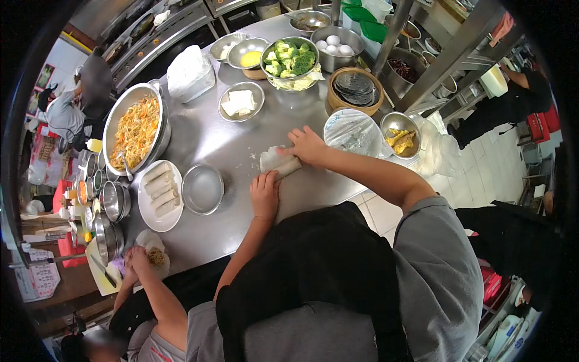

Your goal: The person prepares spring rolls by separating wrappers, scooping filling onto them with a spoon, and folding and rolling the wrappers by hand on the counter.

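Note:
A partly rolled spring roll (287, 169) lies on the steel table in front of me, with a loose pale flap of wrapper (274, 159) beyond it. My left hand (264, 192) has its fingers curled against the roll's left end. Over the far side, my right hand (306, 146) is spread, its fingertips touching the wrapper near the flap. To the left, several finished spring rolls (160, 188) sit side by side on a white oval plate (173, 220). Between plate and hands stands a metal bowl (203, 189) that looks to hold water.
A large bowl of shredded filling (136, 130) stands at left. Behind are white blocks (239, 103), broccoli (291, 58), eggs (335, 46) and a bamboo steamer (353, 90). A plastic-covered plate (353, 133) is right. A co-worker's hands (136, 263) work at lower left.

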{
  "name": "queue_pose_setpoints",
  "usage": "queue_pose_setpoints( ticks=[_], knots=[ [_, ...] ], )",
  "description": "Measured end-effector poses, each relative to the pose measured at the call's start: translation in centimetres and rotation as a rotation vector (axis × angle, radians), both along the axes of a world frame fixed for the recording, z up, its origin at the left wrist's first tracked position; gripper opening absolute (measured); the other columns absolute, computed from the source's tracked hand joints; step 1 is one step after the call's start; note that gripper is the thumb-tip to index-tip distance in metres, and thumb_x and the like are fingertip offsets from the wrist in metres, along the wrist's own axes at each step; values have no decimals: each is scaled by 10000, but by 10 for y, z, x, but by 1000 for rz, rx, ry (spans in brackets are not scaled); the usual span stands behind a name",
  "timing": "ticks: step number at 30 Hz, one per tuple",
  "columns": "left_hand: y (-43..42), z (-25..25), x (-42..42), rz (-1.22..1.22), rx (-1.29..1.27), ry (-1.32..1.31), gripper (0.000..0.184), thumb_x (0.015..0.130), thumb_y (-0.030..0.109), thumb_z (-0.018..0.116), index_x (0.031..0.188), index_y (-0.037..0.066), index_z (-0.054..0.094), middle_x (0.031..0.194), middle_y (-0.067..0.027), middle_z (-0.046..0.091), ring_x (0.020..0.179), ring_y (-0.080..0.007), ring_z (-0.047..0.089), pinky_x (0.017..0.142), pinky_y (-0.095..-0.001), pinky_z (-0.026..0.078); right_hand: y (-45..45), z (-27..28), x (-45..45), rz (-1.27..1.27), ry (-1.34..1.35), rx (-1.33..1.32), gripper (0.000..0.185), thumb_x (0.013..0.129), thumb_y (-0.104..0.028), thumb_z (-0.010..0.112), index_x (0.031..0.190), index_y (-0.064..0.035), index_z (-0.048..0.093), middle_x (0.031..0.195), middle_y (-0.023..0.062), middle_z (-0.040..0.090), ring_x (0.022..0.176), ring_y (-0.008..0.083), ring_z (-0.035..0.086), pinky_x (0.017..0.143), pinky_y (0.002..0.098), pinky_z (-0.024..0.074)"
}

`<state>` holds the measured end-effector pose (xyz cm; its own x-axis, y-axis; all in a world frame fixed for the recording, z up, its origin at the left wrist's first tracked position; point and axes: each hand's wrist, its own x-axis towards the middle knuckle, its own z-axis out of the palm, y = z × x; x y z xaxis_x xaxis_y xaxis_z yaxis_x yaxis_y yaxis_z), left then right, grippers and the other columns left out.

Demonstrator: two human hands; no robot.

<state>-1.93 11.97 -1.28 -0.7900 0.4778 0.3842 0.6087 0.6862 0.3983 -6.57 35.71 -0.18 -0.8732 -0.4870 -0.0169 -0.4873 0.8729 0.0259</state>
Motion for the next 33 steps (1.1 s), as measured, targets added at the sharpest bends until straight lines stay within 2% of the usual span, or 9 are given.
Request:
queue_pose_setpoints(
  ticks=[5, 11, 14, 19, 24, 27, 28, 31, 33],
  knots=[
    [0, 2, -1, -5, -43, 23, 331, 852, 165, 700, 1172, 125, 624, 1136, -56, 629, 1044, -294, 567, 881, -417, 439, -24, 9, -18, 149, -4, -46, 352, 986, -320, 472, 1280, -451, 614, 1206, 98, 589, 1234, 285, 507, 962, 475, 395],
    [0, 4, 5, 11, -74, 30, 331, 849, 172, 699, 1171, 139, 629, 1146, -39, 628, 1062, -266, 569, 882, -406, 429, -6, 7, -30, -38, -85, -33, 358, 996, -311, 457, 1270, -470, 623, 1232, 115, 586, 1218, 284, 526, 953, 492, 399],
    [0, 6, -1, 9, -77, 48, 335, 849, 167, 699, 1174, 133, 625, 1153, -43, 628, 1066, -269, 569, 884, -405, 429, -3, 15, -12, 68, -37, 21, 372, 982, -290, 481, 1282, -462, 618, 1222, 109, 587, 1195, 283, 531, 950, 479, 385],
    [1, 3, 3, 2, -29, 26, 342, 843, 152, 702, 1174, 121, 621, 1157, -51, 626, 1063, -280, 569, 882, -413, 426, 11, 24, -10, -104, -75, -54, 334, 911, -245, 570, 1201, -339, 709, 1219, 101, 589, 1224, 285, 505, 956, 460, 370],
    [-1, 3, 3, 8, -48, -26, 354, 859, 134, 689, 1202, 100, 612, 1186, -99, 617, 1094, -326, 559, 941, -442, 417, -94, 45, -40, 76, -10, -300, 272, 872, -233, 610, 1086, -284, 770, 1392, 141, 529, 1340, 309, 418, 987, 449, 354],
    [-10, -32, 1, -1, 59, 159, 373, 880, 125, 669, 1244, 88, 601, 1227, -137, 605, 1156, -359, 538, 1017, -466, 393, -173, 48, -41, 139, 20, -412, 356, 840, -145, 619, 1140, -276, 760, 1467, 140, 458, 1332, 296, 423, 1028, 463, 365],
    [-7, -30, -2, -16, 325, -126, 403, 890, 134, 656, 1282, 74, 585, 1269, -169, 587, 1226, -378, 509, 1062, -491, 367, -192, 53, -40, 165, -6, -418, 359, 818, -134, 653, 1142, -243, 763, 1517, 150, 411, 1359, 309, 406, 1051, 476, 361],
    [-5, -7, -3, -59, 137, -173, 420, 825, 177, 700, 1227, 84, 622, 1202, -178, 625, 1157, -356, 558, 979, -491, 424, -258, 12, -49, -91, -152, -244, 390, 769, -123, 709, 1151, -176, 760, 1535, 148, 382, 1389, 333, 378, 1089, 528, 347],
    [-4, 0, -3, -24, -77, -147, 386, 889, 250, 676, 1236, 91, 621, 1225, -178, 616, 1174, -357, 553, 1024, -489, 397, -275, 13, -48, -141, -166, -110, 416, 739, -114, 728, 1152, -154, 759, 1583, 144, 326, 1406, 335, 355, 1152, 559, 279]
  ],
)
